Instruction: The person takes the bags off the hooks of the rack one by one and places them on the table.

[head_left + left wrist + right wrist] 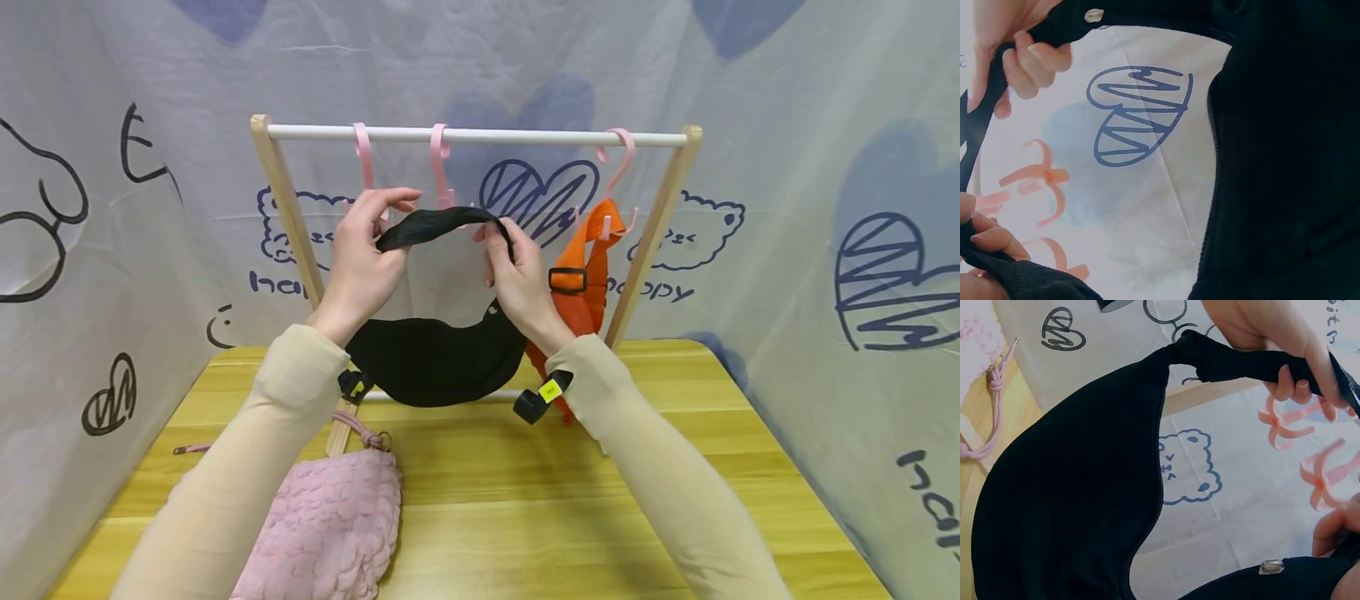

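Observation:
A black crescent-shaped shoulder bag (442, 362) hangs in the air before the rack, its strap (444, 222) raised between both hands. My left hand (367, 258) grips the strap's left part with the thumb below it; its fingers curl round the strap in the right wrist view. At the other end, my right hand (519, 275) pinches the strap between thumb and fingers. A small metal zipper pull (1272, 567) shows near the right hand. Along the bag's upper edge runs a zipper (1212, 150). Two pink hooks (1322, 481) are behind the strap.
A wooden rack with a white bar (525, 135) stands on the table (480, 517). From its right pink hook (622, 158) hangs an orange bag (592, 292) with a black buckle. A pink quilted bag (330, 517) lies at the front left. Patterned cloth (825, 125) surrounds the table.

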Demonstrator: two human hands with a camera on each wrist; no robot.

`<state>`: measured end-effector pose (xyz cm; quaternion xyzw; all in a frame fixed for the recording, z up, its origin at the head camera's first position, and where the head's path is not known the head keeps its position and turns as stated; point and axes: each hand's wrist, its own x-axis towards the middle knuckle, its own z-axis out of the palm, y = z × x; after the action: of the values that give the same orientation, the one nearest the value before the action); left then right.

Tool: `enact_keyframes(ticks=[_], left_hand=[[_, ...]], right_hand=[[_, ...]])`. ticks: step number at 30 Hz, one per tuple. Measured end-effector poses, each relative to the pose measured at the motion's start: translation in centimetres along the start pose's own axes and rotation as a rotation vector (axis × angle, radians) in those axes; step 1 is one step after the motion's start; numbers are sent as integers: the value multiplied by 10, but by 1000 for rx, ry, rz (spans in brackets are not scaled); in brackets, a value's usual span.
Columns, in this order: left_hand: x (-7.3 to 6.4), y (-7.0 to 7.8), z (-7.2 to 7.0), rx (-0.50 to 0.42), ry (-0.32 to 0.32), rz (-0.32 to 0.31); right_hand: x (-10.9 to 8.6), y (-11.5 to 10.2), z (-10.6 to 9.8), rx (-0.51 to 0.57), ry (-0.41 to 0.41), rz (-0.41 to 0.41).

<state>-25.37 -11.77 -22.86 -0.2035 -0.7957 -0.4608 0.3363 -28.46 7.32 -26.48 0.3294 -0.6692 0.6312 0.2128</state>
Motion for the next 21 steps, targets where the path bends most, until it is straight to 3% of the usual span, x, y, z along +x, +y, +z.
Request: enact_keyframes(ticks=[12,21], left_hand=[[-19,1,-6,-49,-70,-67],[-32,3,5,-124,-161,-101]], right_hand=[[-39,13,-5,-70,-159,76],[-75,28,-7,-80,-200,166]])
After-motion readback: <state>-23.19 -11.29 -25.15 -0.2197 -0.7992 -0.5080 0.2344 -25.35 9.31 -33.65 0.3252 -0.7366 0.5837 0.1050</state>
